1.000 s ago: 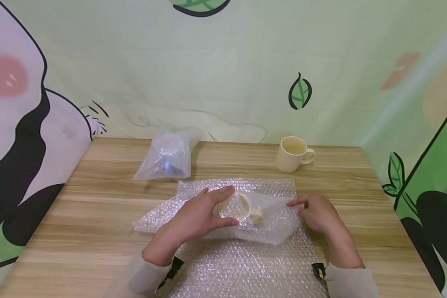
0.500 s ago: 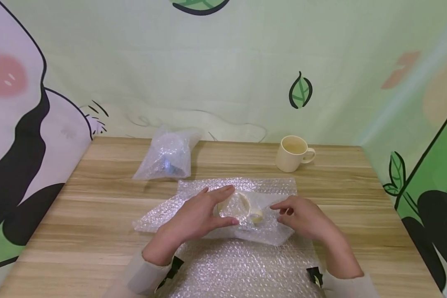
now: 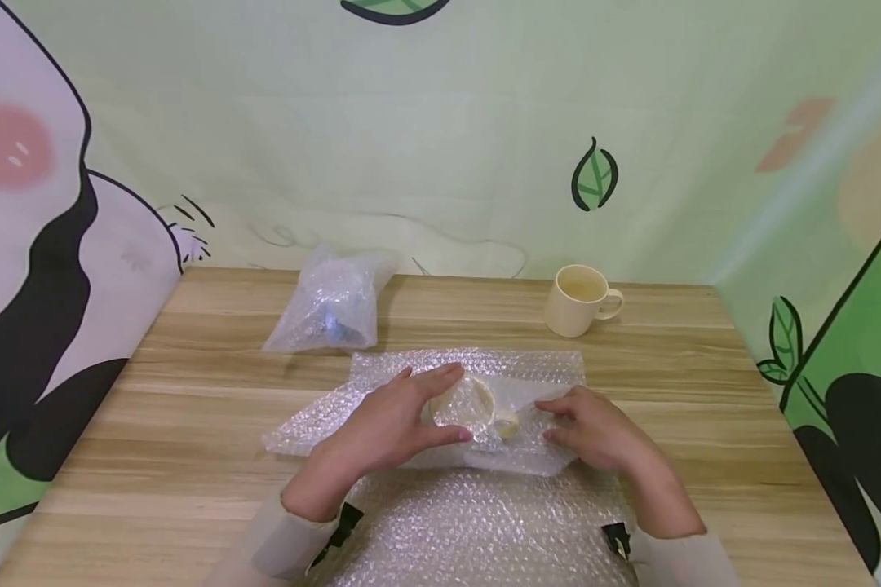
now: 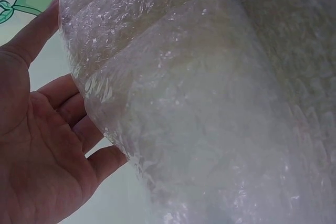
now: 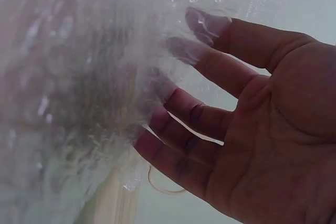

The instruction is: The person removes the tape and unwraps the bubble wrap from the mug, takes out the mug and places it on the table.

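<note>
A cream mug (image 3: 464, 405) wrapped in bubble wrap (image 3: 532, 461) lies in the middle of the table, its rim and handle showing through the film. My left hand (image 3: 392, 420) holds it from the left, thumb on the near side and fingers on the far side. In the left wrist view, the fingertips pass behind the wrap (image 4: 173, 114). At the right end of the wrapping, my right hand (image 3: 595, 424) grips the bubble wrap with bent fingers. The right wrist view has the fingertips (image 5: 181, 50) partly covered by the clear film.
Under the bundle, a larger bubble wrap sheet (image 3: 470, 530) spreads toward the near edge. A bubble-wrapped item (image 3: 330, 302) with something blue inside stands back left. An unwrapped cream mug (image 3: 573, 302) stands back right on the wooden table (image 3: 154, 456), before a printed backdrop.
My right hand has moved left from the wrapping's outer corner toward the mug's handle, and the right end of the wrap has drawn in slightly. My left hand has kept its place.
</note>
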Tool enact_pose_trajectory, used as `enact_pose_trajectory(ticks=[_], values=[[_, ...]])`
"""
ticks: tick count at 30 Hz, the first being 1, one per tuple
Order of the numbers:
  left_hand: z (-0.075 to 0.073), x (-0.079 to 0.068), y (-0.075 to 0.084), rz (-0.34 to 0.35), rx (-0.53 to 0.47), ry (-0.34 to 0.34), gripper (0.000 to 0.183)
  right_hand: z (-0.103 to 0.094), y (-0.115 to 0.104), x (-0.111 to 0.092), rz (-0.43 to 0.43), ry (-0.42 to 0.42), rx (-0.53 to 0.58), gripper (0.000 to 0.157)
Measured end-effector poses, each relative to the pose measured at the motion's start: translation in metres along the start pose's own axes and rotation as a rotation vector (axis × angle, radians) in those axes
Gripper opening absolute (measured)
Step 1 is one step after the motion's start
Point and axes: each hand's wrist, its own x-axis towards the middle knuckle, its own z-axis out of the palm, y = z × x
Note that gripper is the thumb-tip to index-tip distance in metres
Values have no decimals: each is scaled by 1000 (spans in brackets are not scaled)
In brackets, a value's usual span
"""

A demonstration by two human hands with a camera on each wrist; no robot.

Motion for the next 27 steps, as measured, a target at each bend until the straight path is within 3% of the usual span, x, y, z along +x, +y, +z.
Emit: enact_pose_trajectory(ticks=[10, 27], values=[[0, 0, 0, -2, 0, -3, 88, -2, 7, 2, 8, -33, 55, 46], [-1, 0, 0, -5, -9, -8, 89, -10, 24, 5, 33, -104, 240, 42]])
